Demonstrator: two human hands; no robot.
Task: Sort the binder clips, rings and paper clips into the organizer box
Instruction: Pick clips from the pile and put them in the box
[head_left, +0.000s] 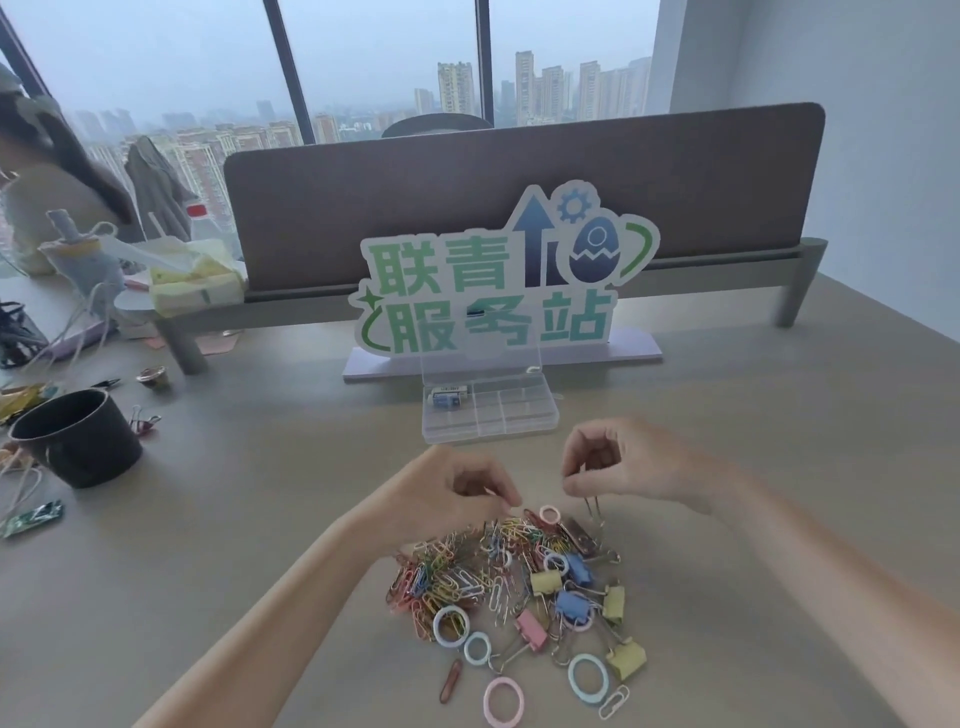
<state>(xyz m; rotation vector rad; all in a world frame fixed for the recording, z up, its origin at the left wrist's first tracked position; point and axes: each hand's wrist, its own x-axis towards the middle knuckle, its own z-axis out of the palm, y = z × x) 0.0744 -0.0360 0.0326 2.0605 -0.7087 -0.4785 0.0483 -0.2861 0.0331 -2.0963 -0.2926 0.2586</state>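
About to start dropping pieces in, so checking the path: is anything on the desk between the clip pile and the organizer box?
Nothing visible. The organizer box sits open just beyond the pile, with bare desk between them. Only the left hand and right hand hover over that gap.

Two bare forearms come into view, the left forearm (291, 587) from about seven o'clock and the right forearm (810, 561) from about four o'clock. No sleeve covers either as far as the frame edge. The left hand (452, 493) and right hand (623, 462) are ungloved, slim-fingered, with nothing visible on wrists or fingers.
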